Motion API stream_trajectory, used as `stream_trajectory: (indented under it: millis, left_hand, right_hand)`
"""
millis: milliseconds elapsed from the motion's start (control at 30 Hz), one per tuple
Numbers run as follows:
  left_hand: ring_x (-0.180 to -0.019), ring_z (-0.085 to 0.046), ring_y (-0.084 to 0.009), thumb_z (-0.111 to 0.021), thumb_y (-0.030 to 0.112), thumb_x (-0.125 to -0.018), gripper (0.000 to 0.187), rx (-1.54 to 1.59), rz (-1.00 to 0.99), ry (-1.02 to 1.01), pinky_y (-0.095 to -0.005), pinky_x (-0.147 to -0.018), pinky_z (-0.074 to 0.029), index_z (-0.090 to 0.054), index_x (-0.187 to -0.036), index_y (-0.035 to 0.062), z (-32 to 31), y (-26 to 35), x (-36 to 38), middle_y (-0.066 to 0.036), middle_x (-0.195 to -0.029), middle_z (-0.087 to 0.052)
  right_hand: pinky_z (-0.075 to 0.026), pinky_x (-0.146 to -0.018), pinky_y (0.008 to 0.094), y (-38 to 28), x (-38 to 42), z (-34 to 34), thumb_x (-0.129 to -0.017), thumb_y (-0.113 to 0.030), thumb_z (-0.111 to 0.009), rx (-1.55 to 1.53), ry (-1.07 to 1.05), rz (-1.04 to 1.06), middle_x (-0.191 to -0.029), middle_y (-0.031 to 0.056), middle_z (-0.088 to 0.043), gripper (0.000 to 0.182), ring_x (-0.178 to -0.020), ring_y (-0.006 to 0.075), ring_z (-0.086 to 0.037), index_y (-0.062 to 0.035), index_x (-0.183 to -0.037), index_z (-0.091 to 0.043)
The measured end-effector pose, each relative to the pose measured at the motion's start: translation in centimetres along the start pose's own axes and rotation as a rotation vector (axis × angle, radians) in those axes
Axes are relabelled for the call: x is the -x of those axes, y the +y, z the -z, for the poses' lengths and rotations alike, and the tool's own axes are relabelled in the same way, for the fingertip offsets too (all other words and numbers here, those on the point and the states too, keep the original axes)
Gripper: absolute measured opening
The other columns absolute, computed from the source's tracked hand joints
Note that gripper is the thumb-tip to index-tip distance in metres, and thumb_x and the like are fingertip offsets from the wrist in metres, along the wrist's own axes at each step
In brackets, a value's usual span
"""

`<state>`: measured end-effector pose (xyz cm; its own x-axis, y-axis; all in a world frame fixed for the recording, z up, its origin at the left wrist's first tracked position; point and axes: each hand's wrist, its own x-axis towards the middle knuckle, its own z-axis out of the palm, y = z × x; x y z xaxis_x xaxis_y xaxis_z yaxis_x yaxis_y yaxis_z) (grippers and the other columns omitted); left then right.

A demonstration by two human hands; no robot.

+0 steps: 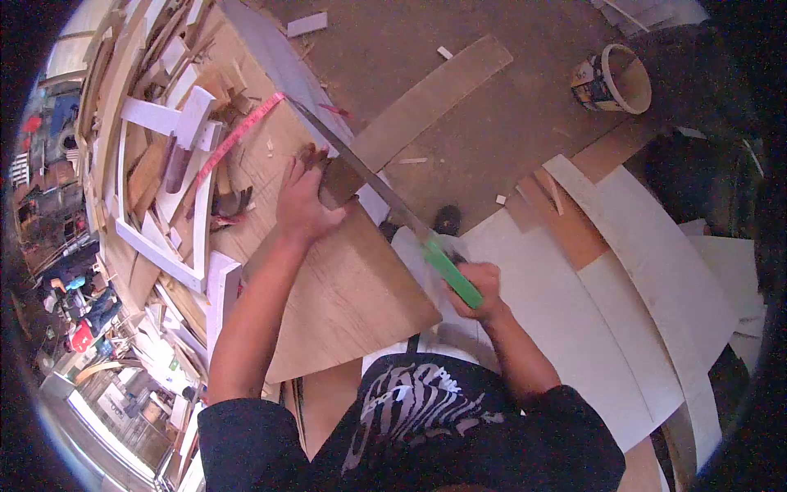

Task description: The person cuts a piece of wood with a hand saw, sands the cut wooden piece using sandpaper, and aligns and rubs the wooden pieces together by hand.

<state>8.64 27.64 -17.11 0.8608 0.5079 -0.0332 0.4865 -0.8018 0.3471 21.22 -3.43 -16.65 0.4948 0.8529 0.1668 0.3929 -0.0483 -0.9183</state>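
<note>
My right hand (479,289) is closed round the green handle (453,273) of a handsaw. Its long thin blade (361,168) runs diagonally up and left, crossing a brown wooden plank (438,102) near the bench edge. My left hand (307,201) grips the plank's near end on the plywood bench top (352,287), close to the blade. The rest of the plank sticks out past the edge over the floor. Whether the teeth are in the wood cannot be made out. A pink tape measure (240,134) lies stretched across the bench beyond my left hand.
Wood offcuts and white-faced strips (160,254) are heaped along the bench's left side. A white bucket (611,78) lies or leans on the floor at upper right. Large pale boards (557,287) and a curved strip (656,271) lie to the right. Small scraps dot the floor.
</note>
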Motion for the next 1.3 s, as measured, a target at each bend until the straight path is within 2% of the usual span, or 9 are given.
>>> stream_trajectory:
  millis: [100, 333, 433, 567, 633, 733, 833, 1033, 1300]
  left_hand:
    - [-0.133, -0.048, -0.0357, -0.084, 0.032, -0.062, 0.083, 0.002, -0.035, 0.004, -0.0467, -0.115, -0.035, -0.055, -0.134, 0.0009, 0.0, -0.6, -0.1, -0.020, -0.137, -0.054]
    - [-0.130, -0.050, -0.0373, -0.086, 0.028, -0.059, 0.077, 0.016, 0.052, 0.015, -0.0424, -0.108, -0.043, -0.060, -0.127, 0.0012, -0.2, -0.2, 0.3, -0.022, -0.140, -0.052]
    - [-0.131, -0.049, -0.0384, -0.085, 0.028, -0.060, 0.073, 0.038, 0.022, -0.008, -0.0442, -0.109, -0.042, -0.061, -0.123, 0.0000, 0.0, -0.2, -0.1, -0.023, -0.140, -0.052]
    - [-0.138, -0.042, -0.0396, -0.078, 0.027, -0.063, 0.081, -0.007, -0.018, -0.084, -0.0448, -0.115, -0.035, -0.054, -0.133, -0.0048, -0.2, -1.1, 0.1, -0.024, -0.149, -0.044]
    - [-0.133, -0.046, -0.0409, -0.085, 0.029, -0.060, 0.070, 0.036, -0.002, -0.026, -0.0465, -0.111, -0.038, -0.063, -0.118, -0.0023, -0.4, -0.8, 0.0, -0.024, -0.141, -0.051]
    - [-0.133, -0.046, -0.0415, -0.085, 0.030, -0.061, 0.069, 0.064, -0.036, -0.018, -0.0458, -0.111, -0.038, -0.063, -0.118, -0.0028, -0.1, -0.6, -0.1, -0.025, -0.142, -0.050]
    - [-0.133, -0.046, -0.0408, -0.086, 0.031, -0.062, 0.075, 0.042, 0.003, 0.001, -0.0455, -0.112, -0.037, -0.060, -0.124, -0.0019, -0.3, -0.4, 0.2, -0.025, -0.141, -0.050]
    - [-0.137, -0.044, -0.0376, -0.085, 0.030, -0.062, 0.085, -0.026, -0.021, -0.016, -0.0443, -0.115, -0.034, -0.053, -0.136, 0.0013, -0.6, -0.8, 0.4, -0.021, -0.144, -0.050]
    - [-0.137, -0.046, -0.0347, -0.084, 0.030, -0.066, 0.082, 0.080, -0.020, -0.001, -0.0440, -0.114, -0.035, -0.053, -0.135, -0.0021, -0.4, -1.2, 0.2, -0.020, -0.143, -0.052]
  right_hand:
    - [-0.044, -0.044, 0.0374, 1.0, 3.6, 1.3, -0.070, -0.003, -0.067, 0.029, -0.077, -0.059, -0.058, 0.0091, -0.054, 0.004, -0.046, 0.0270, -0.056, -0.0058, -0.070, -0.064]
    - [-0.046, -0.049, 0.0362, 1.0, -3.8, -2.2, -0.069, -0.010, -0.068, -0.147, -0.017, -0.107, -0.062, 0.0104, -0.058, 0.006, -0.052, 0.0281, -0.059, -0.0075, -0.073, -0.065]
    - [-0.047, -0.049, 0.0356, 0.8, 1.4, 0.2, -0.066, -0.007, -0.067, 0.110, -0.201, -0.167, -0.062, 0.0100, -0.058, 0.006, -0.051, 0.0278, -0.059, -0.0071, -0.072, -0.064]
    - [-0.047, -0.049, 0.0353, 0.7, 4.4, 3.3, -0.063, -0.004, -0.064, -0.042, -0.086, -0.127, -0.060, 0.0084, -0.056, 0.009, -0.049, 0.0272, -0.058, -0.0074, -0.070, -0.062]
    - [-0.047, -0.048, 0.0355, 0.6, 3.7, 3.2, -0.062, -0.003, -0.063, -0.095, -0.073, -0.123, -0.059, 0.0080, -0.055, 0.009, -0.049, 0.0270, -0.058, -0.0075, -0.070, -0.061]
    - [-0.048, -0.049, 0.0359, 1.1, 0.3, 1.1, -0.062, -0.004, -0.065, -0.065, -0.142, -0.083, -0.059, 0.0082, -0.055, 0.008, -0.049, 0.0270, -0.058, -0.0074, -0.069, -0.061]
    - [-0.048, -0.049, 0.0356, 1.5, -0.2, -0.8, -0.061, -0.006, -0.066, -0.203, -0.003, -0.081, -0.059, 0.0080, -0.054, 0.008, -0.049, 0.0269, -0.057, -0.0076, -0.068, -0.061]
    - [-0.046, -0.047, 0.0343, 0.6, 7.8, 5.2, -0.060, -0.006, -0.066, -0.010, -0.251, -0.254, -0.058, 0.0074, -0.054, 0.008, -0.047, 0.0246, -0.056, -0.0091, -0.065, -0.060]
    - [-0.041, -0.043, 0.0376, 1.4, 3.8, 3.5, -0.061, -0.011, -0.066, -0.141, -0.054, -0.166, -0.053, 0.0072, -0.048, 0.012, -0.043, 0.0248, -0.051, -0.0103, -0.058, -0.055]
